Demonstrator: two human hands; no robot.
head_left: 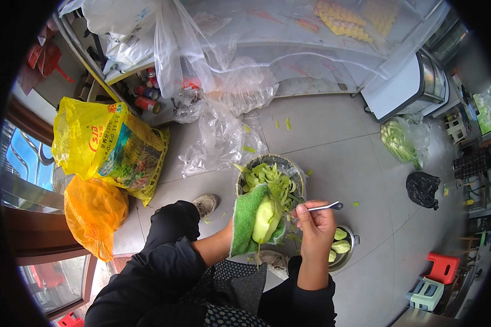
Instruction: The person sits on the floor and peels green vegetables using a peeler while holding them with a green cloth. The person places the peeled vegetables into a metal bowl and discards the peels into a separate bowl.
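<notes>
A green cloth (244, 218) with a pale edge covers my left hand, so its fingers are hidden; only my left forearm (213, 247) shows. Cradled in that cloth is a mostly peeled, pale green vegetable (266, 217) that looks like a chayote, with a thin strip dangling from its near end. To its right, my right hand (318, 222) grips a peeler (326, 207) by its metal handle; the blade end is hard to make out. Beneath the cloth's far side stands a lined bin (302, 180) heaped with green peelings (270, 180).
Right of my right hand, a steel pot (345, 259) holds several peeled pieces (340, 246). At left stand a yellow printed sack (110, 143) and an orange mesh bag (94, 214). Clear plastic (221, 139) spills onto the floor. Bagged greens (397, 141), a black bag (422, 189) and stools (442, 267) lie right.
</notes>
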